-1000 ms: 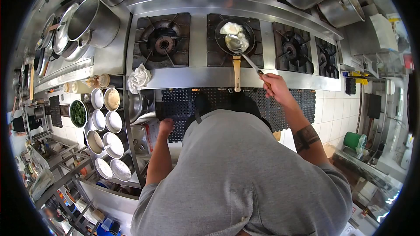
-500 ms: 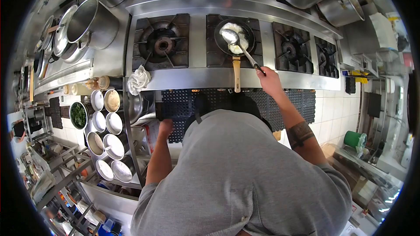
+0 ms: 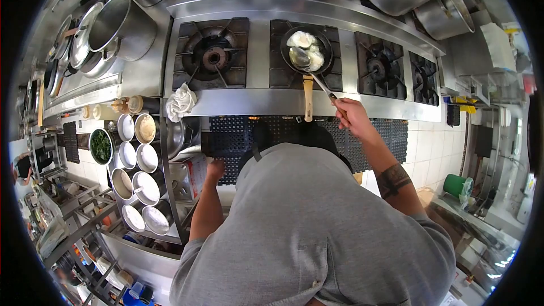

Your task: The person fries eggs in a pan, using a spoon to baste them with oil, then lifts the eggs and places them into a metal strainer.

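Observation:
My right hand is closed around the dark handle of a metal spoon. The spoon's bowl lies low in a black frying pan, among white, egg-like food. The pan sits on a burner of the stove, and its wooden handle points toward me, with no hand on it. My left hand hangs low at my left side, near the black floor mat; its fingers are too small and unclear to read.
A crumpled white cloth lies on the stove's front edge at left. Containers, one with green leaves, stand on the left. Large pots sit at the back left and back right. A person's arm shows at the far left.
My right hand has moved down, back toward me. The spoon's bowl has gone from over the upper left of the food to lower in the pan.

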`<state>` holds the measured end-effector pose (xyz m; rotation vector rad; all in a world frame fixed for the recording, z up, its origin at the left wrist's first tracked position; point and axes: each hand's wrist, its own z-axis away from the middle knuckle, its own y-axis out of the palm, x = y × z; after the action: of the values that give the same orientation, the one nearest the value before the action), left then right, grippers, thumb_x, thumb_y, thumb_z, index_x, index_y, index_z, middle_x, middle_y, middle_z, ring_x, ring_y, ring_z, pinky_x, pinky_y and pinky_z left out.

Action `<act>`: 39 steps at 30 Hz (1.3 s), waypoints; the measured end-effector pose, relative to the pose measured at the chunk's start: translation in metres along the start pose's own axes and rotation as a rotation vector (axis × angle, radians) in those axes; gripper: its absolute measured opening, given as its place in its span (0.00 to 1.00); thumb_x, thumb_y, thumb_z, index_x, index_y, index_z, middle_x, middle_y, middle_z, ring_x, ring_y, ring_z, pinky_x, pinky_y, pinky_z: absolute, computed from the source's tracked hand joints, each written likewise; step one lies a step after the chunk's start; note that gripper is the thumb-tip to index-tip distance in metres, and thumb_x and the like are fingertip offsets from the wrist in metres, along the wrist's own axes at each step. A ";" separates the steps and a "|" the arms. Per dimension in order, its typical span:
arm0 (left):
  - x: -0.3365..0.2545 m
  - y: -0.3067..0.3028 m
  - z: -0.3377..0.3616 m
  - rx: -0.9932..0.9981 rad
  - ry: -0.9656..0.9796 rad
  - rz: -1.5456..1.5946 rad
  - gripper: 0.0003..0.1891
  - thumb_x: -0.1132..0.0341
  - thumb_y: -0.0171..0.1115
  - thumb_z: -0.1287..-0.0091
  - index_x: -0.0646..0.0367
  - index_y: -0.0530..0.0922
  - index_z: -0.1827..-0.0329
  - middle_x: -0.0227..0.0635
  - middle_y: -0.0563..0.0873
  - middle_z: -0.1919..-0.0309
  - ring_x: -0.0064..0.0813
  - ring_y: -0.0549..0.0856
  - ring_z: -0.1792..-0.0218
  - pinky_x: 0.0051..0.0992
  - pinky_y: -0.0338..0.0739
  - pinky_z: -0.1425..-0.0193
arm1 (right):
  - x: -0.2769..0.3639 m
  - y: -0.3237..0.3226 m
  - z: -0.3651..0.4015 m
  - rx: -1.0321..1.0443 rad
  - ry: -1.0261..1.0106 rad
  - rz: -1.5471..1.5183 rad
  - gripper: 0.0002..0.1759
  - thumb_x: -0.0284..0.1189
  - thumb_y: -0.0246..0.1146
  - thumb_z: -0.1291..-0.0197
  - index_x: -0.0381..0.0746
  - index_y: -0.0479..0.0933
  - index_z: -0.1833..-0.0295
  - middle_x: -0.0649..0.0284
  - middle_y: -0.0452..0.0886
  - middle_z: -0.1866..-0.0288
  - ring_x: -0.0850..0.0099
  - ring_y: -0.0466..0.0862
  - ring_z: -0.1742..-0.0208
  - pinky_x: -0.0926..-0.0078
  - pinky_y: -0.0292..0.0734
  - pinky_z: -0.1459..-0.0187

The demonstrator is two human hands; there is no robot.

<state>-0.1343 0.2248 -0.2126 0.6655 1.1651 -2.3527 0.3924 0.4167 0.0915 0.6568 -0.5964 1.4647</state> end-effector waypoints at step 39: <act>-0.050 -0.030 0.007 -0.242 -0.576 0.727 0.10 0.64 0.60 0.32 0.60 0.85 0.62 0.33 0.87 0.73 0.25 0.86 0.76 0.29 0.80 0.73 | 0.004 -0.027 0.017 -0.039 -0.031 0.156 0.16 0.38 0.60 0.26 0.34 0.79 0.46 0.62 0.80 0.74 0.71 0.75 0.85 0.65 0.79 0.75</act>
<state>-0.1129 0.2440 -0.1617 0.2281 0.7505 -1.5908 0.4198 0.4079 0.1052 0.6145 -0.7114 1.5857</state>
